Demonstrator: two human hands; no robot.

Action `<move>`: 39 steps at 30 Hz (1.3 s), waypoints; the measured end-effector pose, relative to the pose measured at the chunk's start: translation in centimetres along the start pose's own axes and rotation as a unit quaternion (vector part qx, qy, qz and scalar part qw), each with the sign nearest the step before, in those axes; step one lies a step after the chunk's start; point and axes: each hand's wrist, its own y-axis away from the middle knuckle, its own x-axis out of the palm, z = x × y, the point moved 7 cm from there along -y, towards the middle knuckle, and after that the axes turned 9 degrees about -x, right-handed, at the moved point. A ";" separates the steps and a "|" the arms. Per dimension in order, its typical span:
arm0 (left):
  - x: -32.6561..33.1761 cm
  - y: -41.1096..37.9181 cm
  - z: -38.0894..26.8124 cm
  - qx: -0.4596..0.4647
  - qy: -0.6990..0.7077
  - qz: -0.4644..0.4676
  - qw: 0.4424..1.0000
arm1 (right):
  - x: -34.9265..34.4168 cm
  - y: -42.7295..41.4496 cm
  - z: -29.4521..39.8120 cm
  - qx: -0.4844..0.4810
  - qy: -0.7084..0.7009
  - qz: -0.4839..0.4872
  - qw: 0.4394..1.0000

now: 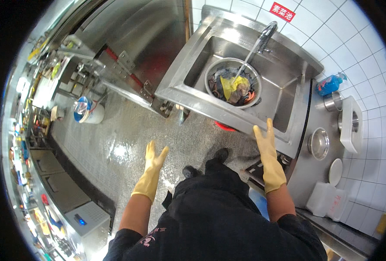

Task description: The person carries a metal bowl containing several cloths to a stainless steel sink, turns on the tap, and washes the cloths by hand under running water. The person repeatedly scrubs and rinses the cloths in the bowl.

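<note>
Both hands wear yellow rubber gloves that reach up the forearms. My left hand (154, 157) hangs over the wet floor with fingers apart and nothing in it. My right hand (266, 140) is near the front rim of the stainless steel sink (209, 111), fingers spread and holding nothing; I cannot tell whether it touches the rim. Inside the sink sits a round metal basin (259, 76) of dark cloths, with a yellow cloth (235, 85) on top. Water runs from the chrome faucet (268, 32) into the basin.
On the steel counter at right are a blue pump bottle (328, 85), a metal bowl (319, 143), a white plastic container (351, 124) and a white lid (335, 172). A white bucket (93, 114) stands on the floor (114, 130) at left. A red item (224, 126) shows under the sink.
</note>
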 end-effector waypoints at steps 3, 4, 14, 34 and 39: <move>2.2 -1.4 -21.6 0.122 0.024 0.076 0.989 | -2.3 -4.9 -4.7 -0.049 0.199 0.037 0.978; 2.4 -2.2 -25.6 0.132 -0.023 0.080 0.988 | -1.4 -6.1 -5.9 -0.043 0.232 0.071 0.969; 9.1 -8.4 -35.0 0.042 -0.318 0.089 0.943 | 2.1 -7.7 -7.6 -0.016 0.319 0.176 0.931; 9.3 -10.1 -35.2 -0.004 -0.326 0.201 0.924 | 2.4 -8.5 -7.0 -0.068 0.306 0.196 0.929; 9.1 -10.1 -35.4 -0.006 -0.318 0.196 0.928 | 3.2 -13.7 -7.5 -0.030 0.153 0.244 0.957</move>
